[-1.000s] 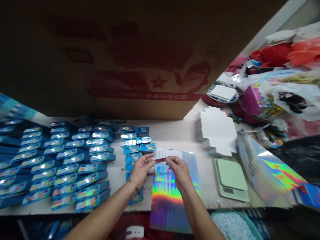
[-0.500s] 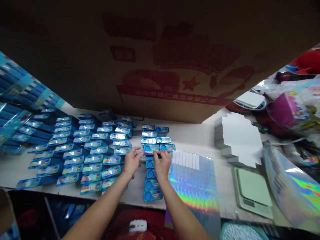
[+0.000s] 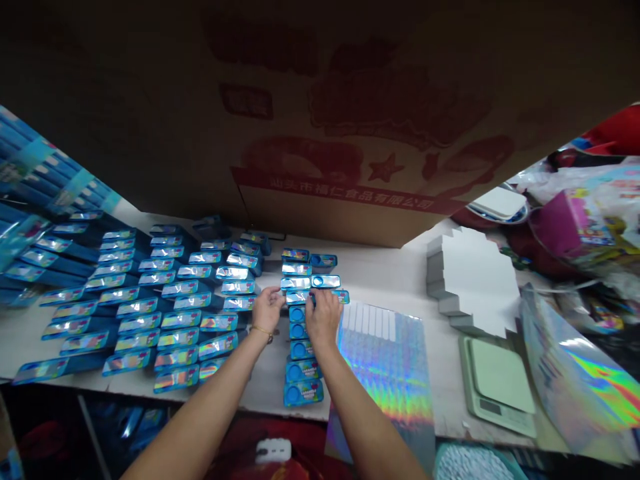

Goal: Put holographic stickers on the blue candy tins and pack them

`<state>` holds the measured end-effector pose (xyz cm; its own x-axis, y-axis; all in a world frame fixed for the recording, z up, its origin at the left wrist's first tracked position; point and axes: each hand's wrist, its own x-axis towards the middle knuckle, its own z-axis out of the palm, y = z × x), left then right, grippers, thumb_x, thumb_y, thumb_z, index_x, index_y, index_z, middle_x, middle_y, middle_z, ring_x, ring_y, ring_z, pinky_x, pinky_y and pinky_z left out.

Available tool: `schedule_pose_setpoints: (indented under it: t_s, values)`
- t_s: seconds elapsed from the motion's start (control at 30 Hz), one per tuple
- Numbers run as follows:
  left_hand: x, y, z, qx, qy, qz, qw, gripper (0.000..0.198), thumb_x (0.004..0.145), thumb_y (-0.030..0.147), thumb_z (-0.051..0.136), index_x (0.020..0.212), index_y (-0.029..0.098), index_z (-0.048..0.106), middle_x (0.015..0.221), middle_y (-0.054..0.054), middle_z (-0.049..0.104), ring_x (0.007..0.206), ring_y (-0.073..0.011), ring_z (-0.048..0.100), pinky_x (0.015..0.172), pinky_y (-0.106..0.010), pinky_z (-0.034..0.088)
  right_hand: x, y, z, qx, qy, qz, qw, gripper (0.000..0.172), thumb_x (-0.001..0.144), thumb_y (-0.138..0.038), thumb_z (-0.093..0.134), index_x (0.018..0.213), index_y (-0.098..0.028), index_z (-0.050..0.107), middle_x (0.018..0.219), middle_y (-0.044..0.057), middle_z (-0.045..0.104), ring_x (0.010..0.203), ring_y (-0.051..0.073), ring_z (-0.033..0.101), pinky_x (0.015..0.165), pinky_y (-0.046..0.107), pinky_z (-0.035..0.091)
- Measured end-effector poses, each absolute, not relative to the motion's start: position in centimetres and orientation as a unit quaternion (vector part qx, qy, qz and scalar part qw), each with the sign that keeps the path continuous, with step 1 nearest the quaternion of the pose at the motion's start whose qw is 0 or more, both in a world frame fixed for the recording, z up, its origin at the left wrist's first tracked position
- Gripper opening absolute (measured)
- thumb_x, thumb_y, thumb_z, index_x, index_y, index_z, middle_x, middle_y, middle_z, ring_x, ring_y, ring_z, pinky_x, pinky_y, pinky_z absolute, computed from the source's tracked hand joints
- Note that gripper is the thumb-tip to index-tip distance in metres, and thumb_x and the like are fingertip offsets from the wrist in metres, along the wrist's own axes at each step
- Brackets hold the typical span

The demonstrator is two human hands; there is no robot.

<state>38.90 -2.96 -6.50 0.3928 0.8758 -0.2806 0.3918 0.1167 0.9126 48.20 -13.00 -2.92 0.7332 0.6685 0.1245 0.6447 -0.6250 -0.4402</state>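
Observation:
A small blue case (image 3: 299, 297) with a shiny holographic label on top stands in the middle column of cases on the table. At its left end are the bent fingers of my left hand (image 3: 267, 310), closed against it. My right hand (image 3: 324, 319) bends over its right part, fingers together and pressed on the top, hiding part of the label. Just behind stands another labelled case (image 3: 296, 283), beside a case with a bare round recess (image 3: 325, 281). Nearer me runs a line of unlabelled cases (image 3: 303, 392) with round recesses.
Rows of labelled blue cases (image 3: 173, 300) fill the left side. A large carton (image 3: 320, 213) walls off the back. To the right lie a holographic label sheet (image 3: 385, 373), a stack of white card (image 3: 473, 280) and a pale green scale (image 3: 500, 387). A tub of white pieces (image 3: 473, 463) is below.
The label that was between my fingers now lies on the case, covering its round recess. My right hand has flattened over the top, and my left hand has come against the left end.

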Motion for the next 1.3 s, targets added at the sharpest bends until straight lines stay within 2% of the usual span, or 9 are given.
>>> schedule_pose_setpoints:
  t_s: [0.2,0.37,0.47,0.57,0.7,0.87,1.03,1.13,1.3]
  values:
    - [38.9,-3.3,-7.1,0.638,0.527,0.238,0.509,0.026,0.067,0.024,0.052,0.091,0.014,0.051,0.067,0.000,0.056,0.062,-0.0139,0.056,0.064,-0.028,0.046,48.7,-14.2,-2.3,-0.840,-0.519,0.065,0.142,0.038,0.080,-0.015,0.041,0.114,-0.028,0.050,0.100,0.008,0.051,0.087,0.023,0.040,0.074,0.038,0.027]
    - [39.8,-6.9,-2.6,0.711,0.482,0.271,0.434,0.025,0.079,0.030,0.042,0.100,0.018,0.049,0.088,-0.005,0.057,0.081,-0.0169,0.055,0.073,-0.030,0.045,52.3,-19.5,-3.9,-0.858,-0.407,0.022,0.311,0.033,0.079,-0.012,0.036,0.100,-0.022,0.060,0.101,0.007,0.052,0.090,0.020,0.045,0.075,0.034,0.033]
    - [42.8,-11.2,-1.0,0.831,0.308,0.167,0.432,0.026,0.082,0.029,0.038,0.103,0.022,0.051,0.102,-0.005,0.058,0.096,-0.0177,0.051,0.086,-0.031,0.040,56.7,-25.9,-6.0,-0.884,-0.306,-0.016,0.353,0.032,0.079,-0.014,0.034,0.095,-0.019,0.061,0.092,0.007,0.053,0.088,0.019,0.048,0.076,0.034,0.037]
    - [46.9,-15.4,-2.6,0.914,0.157,0.003,0.374,0.038,0.076,0.027,0.050,0.114,0.021,0.048,0.121,-0.007,0.049,0.115,-0.0225,0.040,0.097,-0.037,0.030,61.2,-31.0,-8.1,-0.919,-0.275,-0.018,0.283,0.030,0.080,-0.018,0.035,0.096,-0.017,0.060,0.094,0.008,0.054,0.090,0.020,0.048,0.078,0.035,0.037]
    - [50.9,-18.7,-7.1,0.942,0.137,-0.162,0.259,0.068,0.062,0.022,0.065,0.124,0.021,0.038,0.139,-0.012,0.025,0.127,-0.0297,0.019,0.098,-0.045,0.024,65.2,-32.5,-9.7,-0.939,-0.313,0.024,0.137,0.032,0.081,-0.022,0.042,0.111,-0.022,0.053,0.111,0.009,0.051,0.098,0.023,0.044,0.078,0.035,0.035]
    - [51.9,-19.9,-8.9,0.940,0.162,-0.222,0.203,0.077,0.058,0.015,0.065,0.127,0.024,0.033,0.142,-0.012,0.017,0.127,-0.0341,0.015,0.093,-0.049,0.025,66.6,-32.3,-10.7,-0.920,-0.386,0.048,0.052,0.031,0.083,-0.019,0.041,0.112,-0.026,0.051,0.113,0.007,0.052,0.097,0.021,0.044,0.077,0.033,0.032]
    - [51.9,-20.2,-8.5,0.941,0.168,-0.213,0.200,0.076,0.057,0.015,0.066,0.126,0.024,0.035,0.140,-0.012,0.021,0.126,-0.0363,0.017,0.091,-0.049,0.027,66.8,-33.8,-10.8,-0.915,-0.392,0.047,0.082,0.025,0.084,-0.018,0.039,0.100,-0.024,0.057,0.109,0.005,0.054,0.095,0.019,0.046,0.078,0.030,0.031]
    - [53.0,-20.1,-8.5,0.951,0.163,-0.146,0.217,0.066,0.063,0.024,0.065,0.123,0.022,0.037,0.135,-0.011,0.031,0.121,-0.0321,0.026,0.092,-0.044,0.028,67.3,-34.2,-10.7,-0.924,-0.355,0.048,0.137,0.022,0.081,-0.024,0.045,0.101,-0.021,0.056,0.112,0.005,0.052,0.101,0.019,0.044,0.082,0.031,0.031]
    - [58.0,-19.7,-9.2,0.957,0.166,-0.053,0.230,0.049,0.070,0.032,0.060,0.115,0.024,0.044,0.120,-0.006,0.045,0.111,-0.0235,0.035,0.091,-0.038,0.027,68.6,-34.0,-10.7,-0.918,-0.350,0.083,0.166,0.037,0.072,-0.028,0.059,0.108,-0.024,0.051,0.108,0.005,0.053,0.100,0.021,0.045,0.081,0.033,0.031]
